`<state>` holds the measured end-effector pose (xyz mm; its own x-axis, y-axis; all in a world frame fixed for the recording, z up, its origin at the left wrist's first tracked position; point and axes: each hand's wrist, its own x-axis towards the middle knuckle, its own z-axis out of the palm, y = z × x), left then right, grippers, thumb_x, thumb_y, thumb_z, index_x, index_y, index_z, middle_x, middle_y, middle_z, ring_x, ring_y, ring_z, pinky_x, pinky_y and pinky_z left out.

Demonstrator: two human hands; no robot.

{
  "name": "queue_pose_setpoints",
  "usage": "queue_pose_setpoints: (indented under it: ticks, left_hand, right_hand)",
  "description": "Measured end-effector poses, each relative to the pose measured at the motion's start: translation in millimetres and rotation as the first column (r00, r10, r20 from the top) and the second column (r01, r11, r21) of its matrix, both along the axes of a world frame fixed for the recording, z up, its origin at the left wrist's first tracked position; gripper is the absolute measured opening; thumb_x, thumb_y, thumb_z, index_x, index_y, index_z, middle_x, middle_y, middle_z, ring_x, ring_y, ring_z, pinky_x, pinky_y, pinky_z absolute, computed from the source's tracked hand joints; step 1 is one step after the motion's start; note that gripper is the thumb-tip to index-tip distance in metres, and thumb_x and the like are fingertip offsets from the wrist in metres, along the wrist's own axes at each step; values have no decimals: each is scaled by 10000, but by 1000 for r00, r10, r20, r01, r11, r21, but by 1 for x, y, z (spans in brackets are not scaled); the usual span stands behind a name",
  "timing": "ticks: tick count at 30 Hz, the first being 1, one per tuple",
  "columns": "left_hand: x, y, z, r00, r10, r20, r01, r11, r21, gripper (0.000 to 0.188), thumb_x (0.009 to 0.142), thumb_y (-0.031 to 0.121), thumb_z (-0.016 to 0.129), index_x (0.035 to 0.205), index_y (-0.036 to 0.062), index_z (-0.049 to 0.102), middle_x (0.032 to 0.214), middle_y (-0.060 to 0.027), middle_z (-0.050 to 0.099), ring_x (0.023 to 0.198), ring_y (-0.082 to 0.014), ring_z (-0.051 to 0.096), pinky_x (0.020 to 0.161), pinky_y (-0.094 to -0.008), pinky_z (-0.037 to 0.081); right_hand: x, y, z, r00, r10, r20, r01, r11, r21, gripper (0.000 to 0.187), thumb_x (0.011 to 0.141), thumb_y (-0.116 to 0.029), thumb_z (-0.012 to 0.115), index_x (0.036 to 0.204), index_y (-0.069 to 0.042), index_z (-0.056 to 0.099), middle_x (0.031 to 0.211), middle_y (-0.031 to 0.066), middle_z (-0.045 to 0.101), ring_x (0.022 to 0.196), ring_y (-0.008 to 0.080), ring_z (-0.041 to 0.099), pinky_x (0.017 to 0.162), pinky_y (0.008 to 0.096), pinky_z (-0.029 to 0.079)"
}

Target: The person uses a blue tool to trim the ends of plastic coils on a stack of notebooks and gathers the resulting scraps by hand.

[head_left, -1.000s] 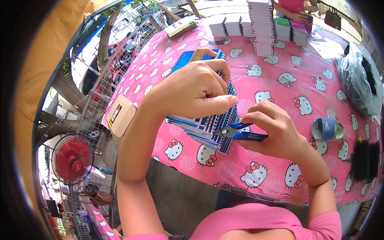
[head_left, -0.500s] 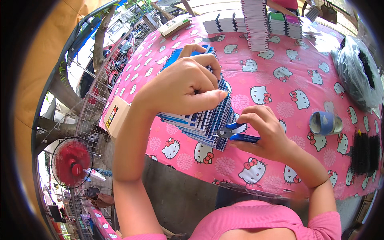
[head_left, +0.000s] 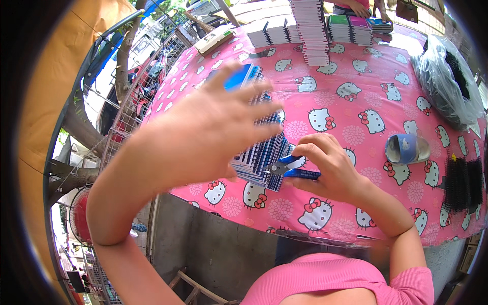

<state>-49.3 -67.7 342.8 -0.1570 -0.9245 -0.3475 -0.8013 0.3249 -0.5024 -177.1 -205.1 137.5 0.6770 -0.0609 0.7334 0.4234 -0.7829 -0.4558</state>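
Observation:
A fanned stack of spiral-bound notebooks (head_left: 264, 161) with blue covers and dark wire bindings lies on the pink patterned tablecloth (head_left: 351, 134). Blue-handled cutting pliers (head_left: 299, 172) are in my right hand (head_left: 330, 165), which is closed round the handles. The jaws are at the bound edge of the near notebooks. My left hand (head_left: 218, 124) is raised above the stack, its fingers spread and smeared by motion, with nothing seen in it. That hand and forearm hide much of the stack's left side.
Tall notebook stacks (head_left: 311, 33) stand at the far side, near another person's hand (head_left: 359, 10). To the right are a plastic bag (head_left: 447, 86) with black contents, a blue and beige rounded object (head_left: 406, 149) and black coils (head_left: 462, 185). A fan (head_left: 79, 216) stands at left.
My left hand has gone from bent fingers over the notebooks to spread fingers, and its forearm has swung left. My right hand keeps the pliers at the binding.

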Motion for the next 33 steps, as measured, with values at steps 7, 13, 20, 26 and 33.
queue_pose_setpoints:
  ticks: [7, 13, 20, 26, 33]
  left_hand:
    - [-7, -4, -27, 969, -10, 246, -60, 959, 275, 327, 800, 159, 623, 1125, 168, 657, 1238, 11, 591, 1247, -188, 466, 1118, -495, 235]
    - [0, -4, -27, 994, -29, 109, 3, 973, 230, 255, 774, 102, 620, 1016, 143, 690, 1135, 25, 637, 1175, -170, 517, 1101, -459, 282]
    - [7, 1, -30, 1000, -19, 21, 15, 981, 191, 237, 766, 93, 618, 988, 115, 699, 1142, 29, 652, 1169, -163, 518, 1107, -463, 275]
    - [6, -1, -27, 997, -13, 71, -4, 971, 238, 196, 769, 90, 610, 936, 106, 713, 1108, 26, 670, 1173, -166, 517, 1103, -459, 282]
    - [3, -6, -27, 998, 33, 59, -49, 955, 293, 216, 775, 111, 616, 973, 106, 703, 1154, 35, 648, 1201, -169, 494, 1107, -453, 273]
  right_hand:
    - [10, 4, 1, 999, 5, 53, -4, 1000, -14, 453, 724, -310, 777, 1049, -73, 568, 1009, 102, 569, 926, 288, 560, 835, 436, 417]
    - [18, 6, 4, 994, -46, 95, 54, 995, -85, 440, 726, -313, 772, 1034, -76, 566, 1007, 97, 556, 924, 286, 555, 834, 443, 419]
    - [18, 5, 8, 992, -53, 116, 73, 982, -173, 475, 688, -318, 799, 1032, -82, 573, 1019, 88, 550, 925, 274, 554, 812, 441, 431]
    - [22, 7, 8, 994, -15, 109, 24, 996, -83, 405, 699, -298, 789, 964, -76, 577, 927, 78, 563, 831, 274, 579, 736, 407, 461]
    - [28, -14, 32, 585, 633, -508, -17, 635, 772, 332, 813, -319, 762, 835, -1, 667, 659, 6, 595, 600, 73, 550, 531, 256, 439]
